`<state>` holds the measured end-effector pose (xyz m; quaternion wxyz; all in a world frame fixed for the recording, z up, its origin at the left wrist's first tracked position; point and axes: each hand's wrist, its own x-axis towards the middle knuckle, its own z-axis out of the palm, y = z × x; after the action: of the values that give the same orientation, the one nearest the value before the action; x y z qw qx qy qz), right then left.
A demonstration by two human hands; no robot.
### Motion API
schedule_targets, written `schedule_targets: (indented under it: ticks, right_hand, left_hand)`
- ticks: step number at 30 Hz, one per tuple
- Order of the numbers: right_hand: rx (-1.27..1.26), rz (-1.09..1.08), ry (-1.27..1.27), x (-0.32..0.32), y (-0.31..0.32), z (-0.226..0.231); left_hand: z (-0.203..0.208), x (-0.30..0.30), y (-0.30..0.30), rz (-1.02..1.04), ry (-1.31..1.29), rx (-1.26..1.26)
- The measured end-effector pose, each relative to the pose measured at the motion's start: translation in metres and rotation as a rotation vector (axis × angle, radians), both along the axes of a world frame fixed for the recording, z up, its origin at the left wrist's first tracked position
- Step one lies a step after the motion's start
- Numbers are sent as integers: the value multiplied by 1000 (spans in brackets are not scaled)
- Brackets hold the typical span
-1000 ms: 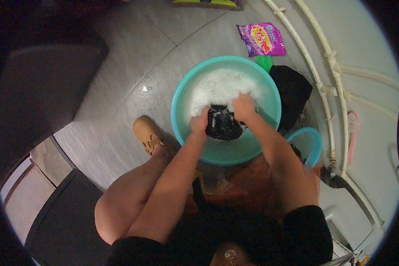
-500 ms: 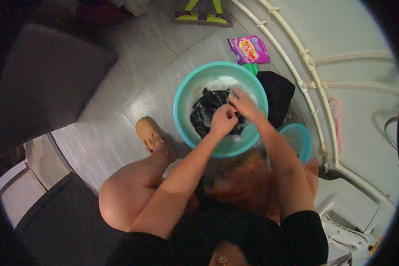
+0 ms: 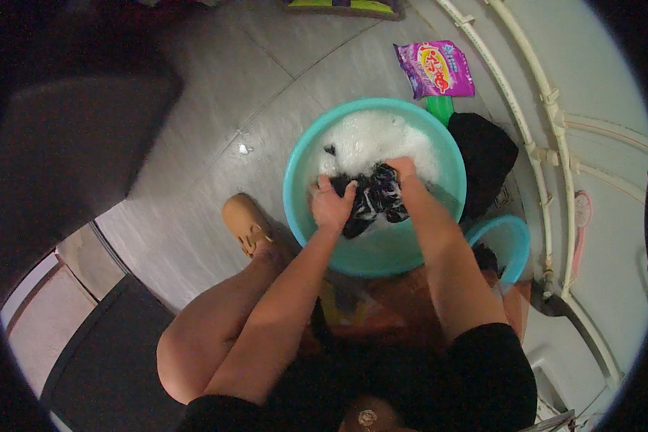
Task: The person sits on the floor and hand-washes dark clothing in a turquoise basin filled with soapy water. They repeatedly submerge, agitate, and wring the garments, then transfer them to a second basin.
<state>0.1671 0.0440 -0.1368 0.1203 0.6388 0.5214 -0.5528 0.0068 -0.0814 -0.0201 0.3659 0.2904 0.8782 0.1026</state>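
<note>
A wide turquoise basin (image 3: pixel 291 180) stands on the floor in front of me, with white suds over its far half. In it lies a wet, bunched black cloth (image 3: pixel 367 205) streaked with foam. My left hand (image 3: pixel 330 206) grips the cloth's left side, thumb on top and fingers partly hidden by cloth and suds. At the cloth's far right end, my right hand (image 3: pixel 405 171) holds a fold, its fingertips tucked out of sight. A small dark bit of cloth (image 3: pixel 330 150) pokes through the foam near the far left rim.
A purple packet (image 3: pixel 435 68) lies beyond the basin by a green object (image 3: pixel 440 109). Black fabric (image 3: pixel 486 155) rests against its right side; a smaller blue basin (image 3: pixel 518 263) stands nearer. White pipes (image 3: pixel 536 151) and a pink brush (image 3: pixel 580 230) line the right wall.
My hands have moved apart, from close together over the cloth to its two sides. The cloth is now bunched smaller, and more foam shows behind it. The view has shifted.
</note>
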Motion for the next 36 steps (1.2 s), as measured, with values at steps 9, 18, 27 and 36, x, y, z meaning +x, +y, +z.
schedule_targets:
  ticks: [9, 18, 27, 36]
  right_hand:
    - [325, 294, 202, -33, 7, 111]
    - [690, 406, 24, 9, 7, 162]
    - [682, 898, -212, -20, -41, 115]
    - [491, 862, -247, -31, -3, 35]
  left_hand:
    - [-7, -27, 11, 654, -797, 334]
    - [64, 36, 11, -490, -280, 560]
    - [26, 13, -30, -88, 48, 214]
    - [-43, -9, -10, 588, -781, 207]
